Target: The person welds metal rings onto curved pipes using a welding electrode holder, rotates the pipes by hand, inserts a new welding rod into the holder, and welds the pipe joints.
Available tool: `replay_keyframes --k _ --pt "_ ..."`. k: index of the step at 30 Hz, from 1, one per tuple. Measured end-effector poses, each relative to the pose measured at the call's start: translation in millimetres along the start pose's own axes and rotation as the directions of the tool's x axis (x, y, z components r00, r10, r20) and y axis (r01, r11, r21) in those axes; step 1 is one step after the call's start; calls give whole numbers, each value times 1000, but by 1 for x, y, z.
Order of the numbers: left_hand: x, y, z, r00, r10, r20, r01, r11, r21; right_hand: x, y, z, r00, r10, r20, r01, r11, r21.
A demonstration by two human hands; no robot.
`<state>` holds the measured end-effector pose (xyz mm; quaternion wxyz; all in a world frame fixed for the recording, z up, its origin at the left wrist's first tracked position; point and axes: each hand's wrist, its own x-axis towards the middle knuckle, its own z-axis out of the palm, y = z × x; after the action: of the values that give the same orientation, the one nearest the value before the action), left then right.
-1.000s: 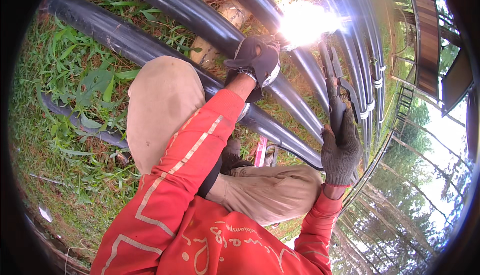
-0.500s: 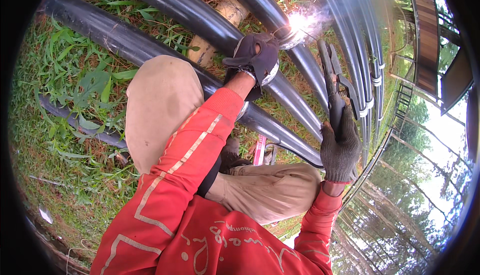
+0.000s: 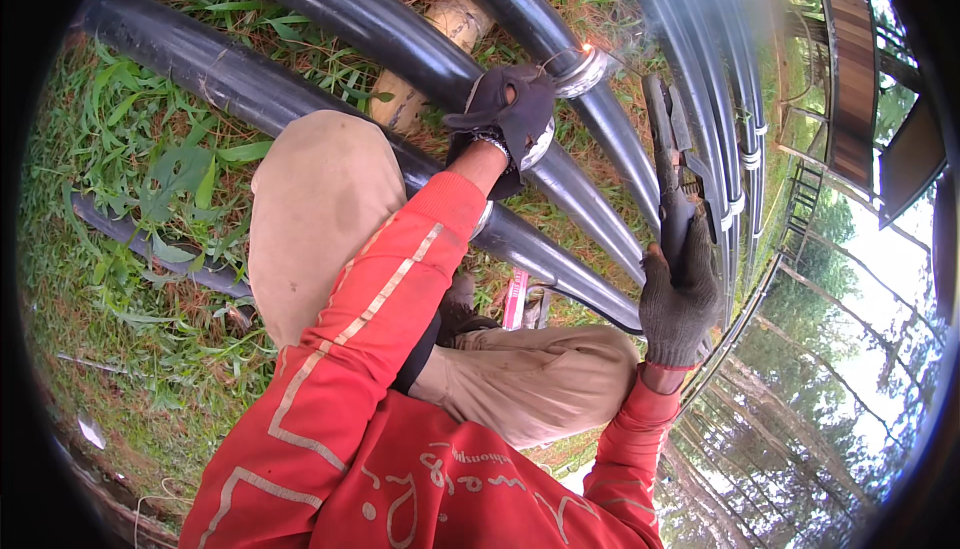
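Observation:
My right hand (image 3: 682, 294), in a grey knit glove, is wrapped round the handle of a dark electrode holder (image 3: 668, 149). A thin electrode (image 3: 628, 66) sticks out from its jaws toward a silvery band (image 3: 583, 73) on a black pipe (image 3: 520, 9). A small orange glow shows at the band's upper edge, with faint smoke nearby. My left hand (image 3: 508, 114), in a dark glove with openings, rests over the neighbouring black pipe (image 3: 400, 39), beside that pipe's own silvery band. Its fingers are closed, and a thin wire (image 3: 549, 63) shows at their tips, reaching toward the glowing band.
More black pipes (image 3: 700, 99) with pale bands run along the right. A log (image 3: 440, 39) lies under the pipes on the grass. A dark pipe piece (image 3: 160, 249) lies at left. Beside my foot is a red-and-white packet (image 3: 515, 299). A wooden building (image 3: 855, 69) stands at far right.
The bright white arc at the band has gone out, leaving a small orange glow. The electrode tip now stands apart from the band. Both hands have stayed almost in place.

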<state>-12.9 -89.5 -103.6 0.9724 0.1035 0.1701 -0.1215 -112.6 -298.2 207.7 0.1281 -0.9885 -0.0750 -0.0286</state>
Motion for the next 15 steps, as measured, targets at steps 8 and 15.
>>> replay_keyframes --k 8,15 --pt "-11 3 20 998 49 -44 -45 996 74 -1 3 0 995 97 21 -98 994 38" --pt "-5 -1 15 1000 -5 -21 5 1000 9 2 -1 0 996 77 33 -78 997 4"
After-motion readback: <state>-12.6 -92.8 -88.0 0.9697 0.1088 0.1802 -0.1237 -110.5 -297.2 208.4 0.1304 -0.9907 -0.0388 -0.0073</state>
